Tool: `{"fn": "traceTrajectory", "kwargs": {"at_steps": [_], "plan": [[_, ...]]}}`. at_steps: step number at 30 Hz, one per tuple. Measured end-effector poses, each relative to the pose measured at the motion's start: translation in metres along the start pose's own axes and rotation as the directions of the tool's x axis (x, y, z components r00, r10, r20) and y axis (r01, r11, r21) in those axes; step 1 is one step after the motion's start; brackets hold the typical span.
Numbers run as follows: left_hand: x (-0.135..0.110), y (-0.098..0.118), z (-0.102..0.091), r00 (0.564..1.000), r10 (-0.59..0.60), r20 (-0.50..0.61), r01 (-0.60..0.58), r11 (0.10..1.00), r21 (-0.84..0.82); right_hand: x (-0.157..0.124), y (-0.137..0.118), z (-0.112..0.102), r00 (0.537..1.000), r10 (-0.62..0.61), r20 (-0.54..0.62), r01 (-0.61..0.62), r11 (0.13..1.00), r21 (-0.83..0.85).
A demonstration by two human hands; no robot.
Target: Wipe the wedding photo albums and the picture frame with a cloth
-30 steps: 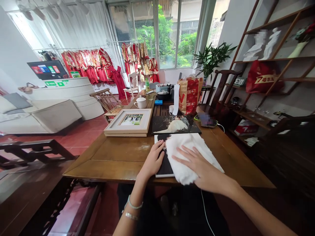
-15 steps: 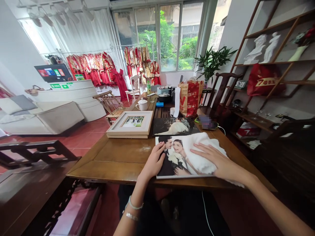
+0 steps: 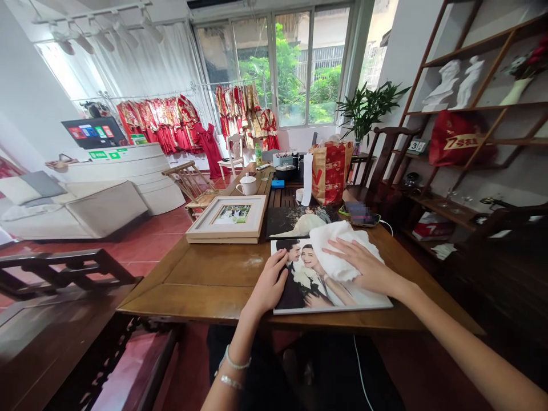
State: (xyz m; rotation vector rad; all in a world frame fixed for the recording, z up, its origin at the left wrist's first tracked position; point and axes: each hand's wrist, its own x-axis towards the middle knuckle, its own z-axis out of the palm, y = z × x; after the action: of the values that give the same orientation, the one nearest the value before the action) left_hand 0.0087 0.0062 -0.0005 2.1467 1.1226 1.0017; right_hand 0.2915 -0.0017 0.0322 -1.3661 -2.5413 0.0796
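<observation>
A wedding photo panel [image 3: 317, 288], showing a couple, lies flat near the table's front edge. My left hand [image 3: 272, 279] rests on its left edge, fingers stretched out and thumb apart. On the panel's upper right sits a crumpled white cloth [image 3: 327, 242], covering part of the picture. My right hand [image 3: 363, 265] lies flat across this cloth with its fingers spread. Just behind is a second, dark photo panel [image 3: 285, 220], partly hidden by the cloth.
Left of the panels lies a light wooden picture frame [image 3: 226, 220], on the brown wooden table [image 3: 201, 285]. Farther back are a white lidded cup [image 3: 247, 185], a blue box [image 3: 278, 184] and a red-and-tan bag [image 3: 331, 171]. A phone [image 3: 362, 214] with a cable lies right.
My right hand and the cloth have slid up and left over the panel, uncovering its lower right corner. My left hand stays on the left edge.
</observation>
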Motion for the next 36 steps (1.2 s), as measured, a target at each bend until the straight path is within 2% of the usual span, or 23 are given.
{"fn": "traceTrajectory", "kwargs": {"at_steps": [3,6,10,14,20,23,26,30,36], "plan": [[0.0,0.0,0.0,1.0,-0.012,0.003,0.012,1.0,0.007,-0.038,-0.028,-0.001,1.0,-0.012,-0.022,0.011,1.0,-0.022],[-0.001,-0.001,0.0,1.0,-0.004,-0.003,0.004,1.0,0.003,-0.072,-0.056,-0.005,1.0,-0.025,0.009,0.025,1.0,-0.008],[-0.001,-0.002,0.0,1.0,0.009,-0.014,-0.009,1.0,-0.004,-0.089,-0.071,-0.014,0.994,-0.056,0.099,0.051,0.997,0.053],[0.0,-0.002,0.001,1.0,-0.007,-0.007,0.007,1.0,-0.003,-0.065,-0.05,-0.017,0.99,-0.048,0.135,0.038,0.996,0.08],[-0.001,-0.004,0.001,1.0,0.022,-0.015,-0.022,1.0,-0.019,0.013,-0.006,-0.004,0.999,-0.028,0.032,0.027,0.999,0.029],[-0.001,-0.005,0.001,1.0,0.024,-0.013,-0.025,0.999,-0.037,0.041,0.004,0.004,0.999,0.038,-0.031,-0.038,0.999,-0.02],[0.0,-0.005,0.001,1.0,0.015,-0.003,-0.015,0.999,-0.03,0.049,0.004,0.009,0.995,0.073,-0.061,-0.076,0.997,-0.033],[0.0,-0.003,0.0,1.0,0.013,0.004,-0.013,1.0,-0.005,0.025,-0.016,0.008,0.998,0.044,-0.045,-0.046,0.998,-0.04],[-0.001,-0.003,0.001,1.0,0.021,-0.013,-0.021,1.0,0.002,-0.053,-0.066,-0.005,0.998,-0.059,0.031,0.058,0.998,0.016]]}}
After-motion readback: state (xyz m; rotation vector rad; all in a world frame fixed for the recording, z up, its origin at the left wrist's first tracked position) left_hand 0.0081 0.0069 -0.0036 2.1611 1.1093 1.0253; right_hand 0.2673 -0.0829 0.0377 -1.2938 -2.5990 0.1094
